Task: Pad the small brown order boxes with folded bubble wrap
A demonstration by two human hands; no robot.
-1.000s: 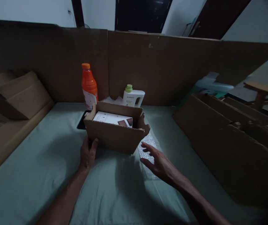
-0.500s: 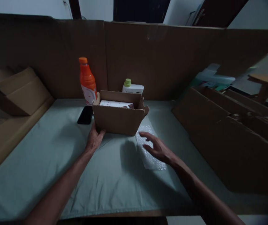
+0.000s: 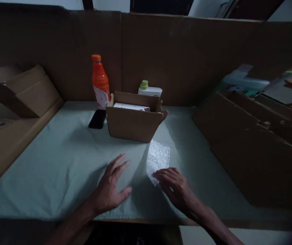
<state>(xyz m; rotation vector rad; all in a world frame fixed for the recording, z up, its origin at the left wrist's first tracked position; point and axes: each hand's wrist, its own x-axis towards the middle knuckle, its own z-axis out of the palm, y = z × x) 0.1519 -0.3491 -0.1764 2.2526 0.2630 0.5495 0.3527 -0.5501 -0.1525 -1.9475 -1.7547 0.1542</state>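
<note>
My left hand (image 3: 111, 189) lies flat on the pale green cloth (image 3: 59, 160), fingers spread, holding nothing. My right hand (image 3: 172, 185) rests with its fingers stretched over the near end of a sheet of bubble wrap (image 3: 158, 158). Beyond both hands stands an open cardboard box (image 3: 135, 122) with a white carton (image 3: 131, 107) inside it. Neither hand touches the box.
A black phone (image 3: 97, 118) lies left of the box. An orange bottle (image 3: 100, 81) and a white bottle with a green cap (image 3: 149, 90) stand behind it. Cardboard walls (image 3: 176, 54) close the back; flattened cardboard (image 3: 253, 143) lies right, another box (image 3: 20, 92) left.
My left hand let go of the box's left corner and drew back onto the cloth. My right hand slid nearer along the bubble wrap. The box now sits farther away.
</note>
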